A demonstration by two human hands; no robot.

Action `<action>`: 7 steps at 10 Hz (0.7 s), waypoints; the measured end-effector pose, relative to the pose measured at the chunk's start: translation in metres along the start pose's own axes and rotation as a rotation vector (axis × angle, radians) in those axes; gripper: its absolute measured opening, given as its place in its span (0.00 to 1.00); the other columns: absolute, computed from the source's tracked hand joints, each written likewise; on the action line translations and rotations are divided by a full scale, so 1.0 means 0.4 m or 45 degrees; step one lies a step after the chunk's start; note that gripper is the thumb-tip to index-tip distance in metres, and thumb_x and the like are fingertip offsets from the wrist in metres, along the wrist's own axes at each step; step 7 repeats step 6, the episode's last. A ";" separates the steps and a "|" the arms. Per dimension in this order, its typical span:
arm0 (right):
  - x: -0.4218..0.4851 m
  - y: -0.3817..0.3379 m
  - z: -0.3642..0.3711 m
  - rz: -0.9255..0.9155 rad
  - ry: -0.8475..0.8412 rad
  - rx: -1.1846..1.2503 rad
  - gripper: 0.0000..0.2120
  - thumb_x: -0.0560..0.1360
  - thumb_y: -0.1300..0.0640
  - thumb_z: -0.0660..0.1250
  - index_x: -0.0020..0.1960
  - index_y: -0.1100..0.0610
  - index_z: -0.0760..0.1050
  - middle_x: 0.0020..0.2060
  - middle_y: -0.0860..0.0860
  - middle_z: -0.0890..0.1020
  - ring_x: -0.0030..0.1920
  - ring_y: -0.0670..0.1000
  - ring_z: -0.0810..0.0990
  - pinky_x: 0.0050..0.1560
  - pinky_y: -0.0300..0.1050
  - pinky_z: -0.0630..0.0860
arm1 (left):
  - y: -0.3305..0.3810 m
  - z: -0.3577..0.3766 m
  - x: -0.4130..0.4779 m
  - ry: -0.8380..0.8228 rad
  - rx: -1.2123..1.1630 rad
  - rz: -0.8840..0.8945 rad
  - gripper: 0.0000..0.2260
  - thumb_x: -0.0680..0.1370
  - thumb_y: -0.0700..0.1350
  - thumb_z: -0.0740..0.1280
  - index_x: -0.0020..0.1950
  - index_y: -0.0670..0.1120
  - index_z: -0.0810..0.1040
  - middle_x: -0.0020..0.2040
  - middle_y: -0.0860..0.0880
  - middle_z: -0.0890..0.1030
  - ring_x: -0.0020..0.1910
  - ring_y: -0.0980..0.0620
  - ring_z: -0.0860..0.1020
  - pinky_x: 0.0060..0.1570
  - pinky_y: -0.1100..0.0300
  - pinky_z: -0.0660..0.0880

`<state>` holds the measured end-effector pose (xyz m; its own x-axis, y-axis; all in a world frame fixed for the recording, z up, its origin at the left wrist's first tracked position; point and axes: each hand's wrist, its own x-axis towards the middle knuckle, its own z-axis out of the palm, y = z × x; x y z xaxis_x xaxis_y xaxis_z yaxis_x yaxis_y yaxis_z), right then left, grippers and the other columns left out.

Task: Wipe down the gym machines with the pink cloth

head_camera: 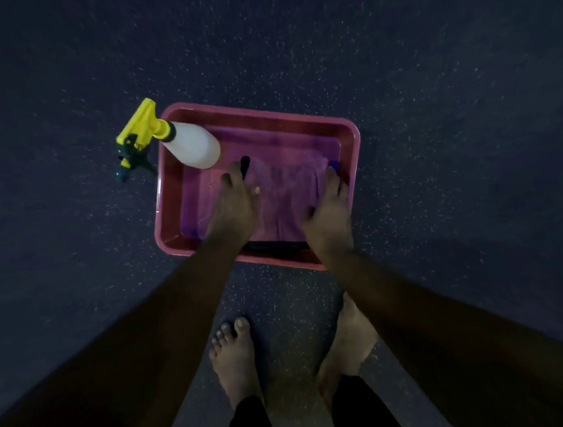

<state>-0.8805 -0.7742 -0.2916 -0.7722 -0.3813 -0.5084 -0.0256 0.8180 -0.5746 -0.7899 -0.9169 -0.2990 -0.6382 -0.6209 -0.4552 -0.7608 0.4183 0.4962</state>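
Tray: a pink rectangular plastic tray [261, 112] sits flat on the floor [437, 91], its long sides running left to right.
Pink cloth: the pink cloth [284, 194] lies bunched and creased inside the tray, in its right half, reaching from the middle towards the near wall.
Left hand: the left hand [234, 208] reaches over the tray's near rim and lies on the left edge of the cloth, fingers pointing to the far wall and thumb laid on the fabric. I cannot tell whether it grips the cloth or only presses on it.
Right hand: the right hand [329, 215] reaches over the near rim too and lies on the right edge of the cloth, close to the tray's right wall, fingers stretched forward. The dim, blurred picture does not show whether it grips.
Spray bottle: a white spray bottle [190, 146] lies tilted across the tray's left rim, its body inside the far-left corner. Its yellow trigger head [143, 125] hangs outside over the floor.
Dark strip: a dark strip [272, 245] lies along the tray's near inner wall between the wrists. What it is cannot be made out.
Feet: two bare feet [233, 355] stand on the floor just on the near side of the tray.
Floor: dark with pale speckles all round the tray.
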 end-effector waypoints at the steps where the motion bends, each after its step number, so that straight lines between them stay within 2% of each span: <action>1: -0.013 0.025 0.031 -0.170 0.066 -0.376 0.42 0.69 0.65 0.74 0.79 0.56 0.61 0.71 0.61 0.67 0.66 0.62 0.69 0.68 0.57 0.73 | -0.020 0.046 -0.032 0.010 0.404 0.052 0.27 0.79 0.40 0.66 0.76 0.40 0.62 0.67 0.37 0.68 0.61 0.39 0.71 0.55 0.44 0.76; 2: -0.019 0.041 0.039 -0.161 -0.199 -0.348 0.33 0.72 0.66 0.71 0.76 0.53 0.67 0.71 0.58 0.67 0.64 0.60 0.71 0.63 0.57 0.77 | -0.039 0.076 -0.058 -0.175 0.385 0.072 0.25 0.79 0.40 0.66 0.74 0.41 0.64 0.66 0.38 0.68 0.63 0.39 0.70 0.55 0.42 0.76; 3: 0.006 0.055 0.035 -0.077 -0.412 -0.329 0.29 0.72 0.69 0.67 0.71 0.52 0.72 0.70 0.56 0.66 0.65 0.59 0.69 0.66 0.56 0.76 | -0.055 0.089 -0.048 -0.357 0.391 0.060 0.25 0.79 0.44 0.67 0.75 0.44 0.64 0.69 0.40 0.65 0.66 0.40 0.68 0.60 0.43 0.75; 4: 0.033 0.038 0.013 -0.053 -0.476 -0.308 0.26 0.74 0.67 0.66 0.70 0.54 0.73 0.68 0.57 0.68 0.65 0.60 0.72 0.68 0.52 0.74 | -0.056 0.072 -0.026 -0.404 0.262 0.033 0.23 0.80 0.43 0.65 0.74 0.43 0.67 0.69 0.39 0.66 0.66 0.38 0.70 0.62 0.43 0.75; 5: 0.029 -0.004 -0.029 -0.049 -0.441 -0.219 0.25 0.76 0.64 0.68 0.72 0.56 0.72 0.67 0.59 0.73 0.64 0.59 0.76 0.66 0.49 0.75 | -0.026 0.003 -0.024 -0.474 0.158 0.046 0.20 0.83 0.42 0.63 0.74 0.38 0.67 0.67 0.36 0.70 0.64 0.36 0.73 0.62 0.47 0.73; 6: 0.011 -0.083 -0.102 -0.075 -0.299 -0.120 0.21 0.76 0.62 0.68 0.69 0.59 0.75 0.62 0.60 0.80 0.59 0.59 0.81 0.63 0.49 0.77 | 0.048 -0.102 -0.041 -0.415 0.007 0.057 0.16 0.83 0.40 0.63 0.71 0.37 0.70 0.65 0.35 0.75 0.62 0.37 0.76 0.61 0.52 0.72; 7: 0.011 -0.083 -0.102 -0.075 -0.299 -0.120 0.21 0.76 0.62 0.68 0.69 0.59 0.75 0.62 0.60 0.80 0.59 0.59 0.81 0.63 0.49 0.77 | 0.048 -0.102 -0.041 -0.415 0.007 0.057 0.16 0.83 0.40 0.63 0.71 0.37 0.70 0.65 0.35 0.75 0.62 0.37 0.76 0.61 0.52 0.72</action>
